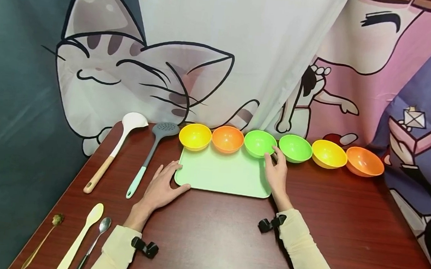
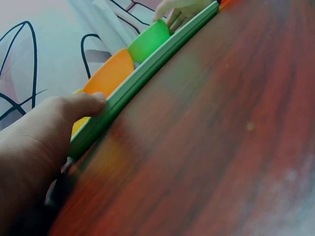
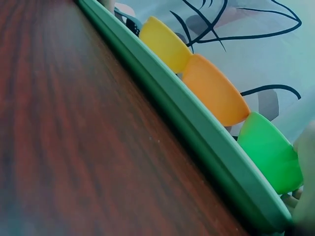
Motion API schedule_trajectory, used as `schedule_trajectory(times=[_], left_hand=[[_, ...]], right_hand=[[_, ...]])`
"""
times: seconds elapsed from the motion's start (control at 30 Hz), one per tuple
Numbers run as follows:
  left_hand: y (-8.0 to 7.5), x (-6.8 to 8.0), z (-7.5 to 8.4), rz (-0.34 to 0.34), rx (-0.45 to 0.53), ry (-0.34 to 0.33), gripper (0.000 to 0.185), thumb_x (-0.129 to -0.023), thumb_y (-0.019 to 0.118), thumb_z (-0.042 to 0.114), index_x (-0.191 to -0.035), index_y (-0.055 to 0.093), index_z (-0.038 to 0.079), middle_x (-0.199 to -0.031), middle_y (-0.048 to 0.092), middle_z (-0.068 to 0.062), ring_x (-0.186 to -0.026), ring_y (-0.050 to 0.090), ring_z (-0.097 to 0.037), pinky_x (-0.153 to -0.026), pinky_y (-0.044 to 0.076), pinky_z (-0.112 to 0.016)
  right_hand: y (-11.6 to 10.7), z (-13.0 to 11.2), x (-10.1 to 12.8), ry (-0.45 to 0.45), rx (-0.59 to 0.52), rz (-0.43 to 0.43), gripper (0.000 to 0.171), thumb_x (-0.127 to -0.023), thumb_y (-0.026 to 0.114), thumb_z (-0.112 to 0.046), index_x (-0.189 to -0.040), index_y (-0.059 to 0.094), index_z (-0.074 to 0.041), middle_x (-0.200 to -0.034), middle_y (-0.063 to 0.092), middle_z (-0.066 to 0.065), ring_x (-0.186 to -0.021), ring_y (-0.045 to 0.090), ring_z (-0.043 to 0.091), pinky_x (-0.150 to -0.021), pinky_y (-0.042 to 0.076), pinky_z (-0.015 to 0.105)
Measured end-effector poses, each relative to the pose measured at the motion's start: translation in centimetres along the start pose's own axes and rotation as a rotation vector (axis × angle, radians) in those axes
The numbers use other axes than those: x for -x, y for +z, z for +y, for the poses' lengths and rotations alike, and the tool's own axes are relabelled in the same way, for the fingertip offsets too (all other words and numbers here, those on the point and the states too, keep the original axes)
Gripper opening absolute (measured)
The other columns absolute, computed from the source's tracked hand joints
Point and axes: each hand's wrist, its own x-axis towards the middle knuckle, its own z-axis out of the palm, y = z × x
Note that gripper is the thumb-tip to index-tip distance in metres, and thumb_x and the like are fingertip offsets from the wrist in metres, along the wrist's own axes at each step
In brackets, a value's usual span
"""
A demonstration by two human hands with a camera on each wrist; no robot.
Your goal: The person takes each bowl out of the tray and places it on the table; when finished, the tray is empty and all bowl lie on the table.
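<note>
Presently, my left hand (image 1: 161, 189) lies wide on the pale-green rectangular tray (image 1: 223, 173); my right hand (image 1: 277, 174) touches the left bright-green round bowl (image 1: 258, 144), pinching unclear. Uneven pushing could tip it.

Glossy plastic bowls (image 1: 227, 140), smooth tray (image 1: 223, 171), wood-grain table (image 1: 222, 237)

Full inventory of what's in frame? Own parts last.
Tray: 1, light green, between hands
Bowls: 6, yellow, orange, green (two each), back row
Ladle: 1, white and tan, back left
Slotted turner: 1, grey and mint, beside ladle
Spoon: 1, pale yellow, front left
Small spoon: 1, silver, black, front left
Thin utensil: 1, gold, front left
Table: 1, brown, underneath
Cloth backdrop: count unclear, multicoloured, behind table
Left hand: 1, bare, tray's near left corner
Right hand: 1, bare, third bowl from left
Sleeves: 2, cream, forearms
Wrist cameras: 2, black, at cuffs
</note>
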Motion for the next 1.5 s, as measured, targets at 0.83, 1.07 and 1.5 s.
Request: schedule_trajectory(times=[0.83,1.07,1.5], left_hand=[[-0.41,0.01,0.29,-0.028,-0.040,0.016,0.083,-0.083,0.071,0.062,-0.146,0.050,0.012,-0.157,0.041,-0.012,-0.151,0.030,-0.027,-0.127,0.010,-0.048],[-0.44,0.05,0.26,-0.023,-0.037,0.012,0.082,-0.083,0.071,0.061,-0.146,0.051,0.012,-0.157,0.041,-0.012,-0.151,0.030,-0.027,-0.127,0.010,-0.049],[-0.25,0.12,0.10,-0.013,-0.041,0.019,0.082,-0.082,0.070,0.063,-0.144,0.052,0.012,-0.156,0.043,-0.012,-0.150,0.032,-0.028,-0.126,0.012,-0.051]], right_hand=[[0.24,-0.01,-0.08,-0.103,0.104,0.192,0.031,-0.097,0.052,-0.004,-0.123,0.069,-0.005,-0.122,0.070,0.013,-0.108,0.065,0.024,-0.084,0.044,0.018],[0.31,-0.08,0.04,-0.118,0.050,0.195,0.025,-0.094,0.058,-0.004,-0.115,0.072,-0.002,-0.112,0.073,0.015,-0.095,0.066,0.019,-0.075,0.045,0.013],[0.22,-0.07,0.32,-0.098,-0.115,0.229,0.023,-0.091,0.058,0.003,-0.107,0.074,0.005,-0.104,0.072,0.023,-0.083,0.061,0.004,-0.070,0.047,0.014]])
